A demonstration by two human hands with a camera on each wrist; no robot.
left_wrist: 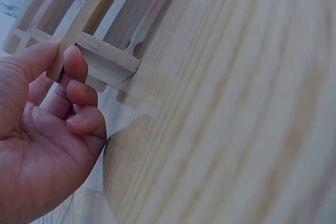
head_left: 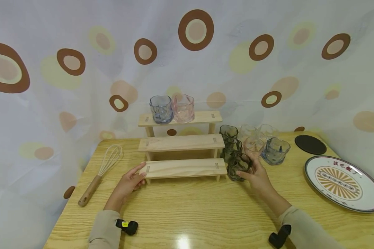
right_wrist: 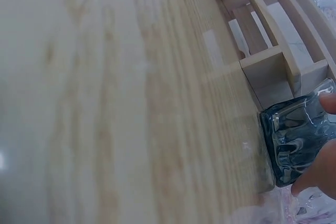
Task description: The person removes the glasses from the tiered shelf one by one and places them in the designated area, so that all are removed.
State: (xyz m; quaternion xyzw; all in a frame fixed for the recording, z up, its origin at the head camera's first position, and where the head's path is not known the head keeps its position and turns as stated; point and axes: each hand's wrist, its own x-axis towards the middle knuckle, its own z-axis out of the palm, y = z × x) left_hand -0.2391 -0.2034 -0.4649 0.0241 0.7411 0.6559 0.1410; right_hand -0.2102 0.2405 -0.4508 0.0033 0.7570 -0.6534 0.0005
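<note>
A three-tier wooden shelf [head_left: 184,168] stands on the table. My left hand [head_left: 129,182] pinches the left end of its lowest board, thumb above and fingers beneath, as the left wrist view shows. To the right of that board, a dark grey wavy glass [head_left: 236,166] stands upright, and my right hand [head_left: 259,175] grips it round its right side. In the right wrist view the dark glass [right_wrist: 294,140] is close beside the shelf's end. A blue glass [head_left: 162,111] and a pink glass [head_left: 184,110] sit side by side on the top tier.
Behind the gripped glass stand more dark glasses [head_left: 229,131], an amber-pink glass [head_left: 252,148], a blue-grey glass [head_left: 275,151] and clear glasses [head_left: 267,130]. A black disc [head_left: 310,144] and a patterned plate [head_left: 339,183] lie at right, a whisk [head_left: 95,183] at left.
</note>
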